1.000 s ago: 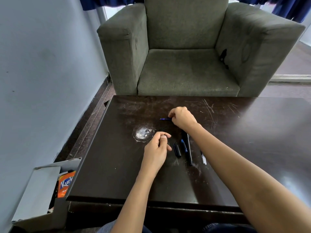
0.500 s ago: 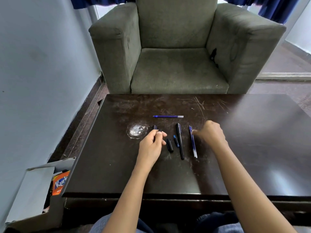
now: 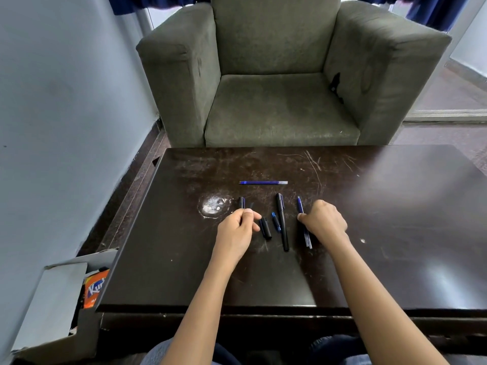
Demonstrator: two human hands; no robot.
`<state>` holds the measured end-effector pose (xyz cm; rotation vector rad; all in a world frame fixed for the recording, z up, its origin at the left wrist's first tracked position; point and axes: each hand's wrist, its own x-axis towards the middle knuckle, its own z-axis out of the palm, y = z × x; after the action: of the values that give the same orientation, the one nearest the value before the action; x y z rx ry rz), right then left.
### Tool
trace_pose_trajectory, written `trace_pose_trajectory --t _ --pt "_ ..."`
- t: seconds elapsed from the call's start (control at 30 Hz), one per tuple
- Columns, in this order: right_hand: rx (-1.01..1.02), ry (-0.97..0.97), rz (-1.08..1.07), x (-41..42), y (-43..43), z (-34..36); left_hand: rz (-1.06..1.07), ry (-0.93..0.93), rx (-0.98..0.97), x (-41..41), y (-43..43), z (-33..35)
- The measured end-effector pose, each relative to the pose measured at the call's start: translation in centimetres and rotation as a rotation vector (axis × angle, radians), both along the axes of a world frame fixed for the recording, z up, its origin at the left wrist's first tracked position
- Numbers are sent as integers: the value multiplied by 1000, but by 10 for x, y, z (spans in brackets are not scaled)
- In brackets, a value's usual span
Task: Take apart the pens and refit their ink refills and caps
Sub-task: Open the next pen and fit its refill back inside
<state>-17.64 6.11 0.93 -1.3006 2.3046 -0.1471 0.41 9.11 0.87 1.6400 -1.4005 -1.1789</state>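
- Left one blue refill lying alone, far across the surface.
- Brought right hand back near, fingers curled onto second refill.
- Kept left hand pinching black barrel; refitting probably next.

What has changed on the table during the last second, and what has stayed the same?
The right hand let go of the blue refill at the far side, came back toward the person and now grips the blue pen. The left hand still holds the black pen part; the black cap and long black pen lie unmoved.
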Motion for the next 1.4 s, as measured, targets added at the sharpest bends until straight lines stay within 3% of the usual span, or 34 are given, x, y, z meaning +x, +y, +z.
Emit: trace_pose_trajectory --t 0.13,0.27,0.37,0.53,1.07,1.27,1.4 --pt "-178 -133 -16 -11 -2 2 -21 17 -12 1 0 -2" --pt "-633 -619 -20 -3 -2 21 -53 35 -43 3 2 0" --pt "-805 -957 -47 14 1 29 -66 26 -60 5 3 1" --pt "-861 -1047 18 31 4 25 -81 1 -70 4 3 3" --pt "-757 -982 131 37 2 17 -108 -57 -65 6 3 2" --pt "-426 -665 351 32 0 17 -51 -49 -102 6 2 4" --pt "-435 -302 343 27 -1 9 -34 -47 -122 7 2 2"
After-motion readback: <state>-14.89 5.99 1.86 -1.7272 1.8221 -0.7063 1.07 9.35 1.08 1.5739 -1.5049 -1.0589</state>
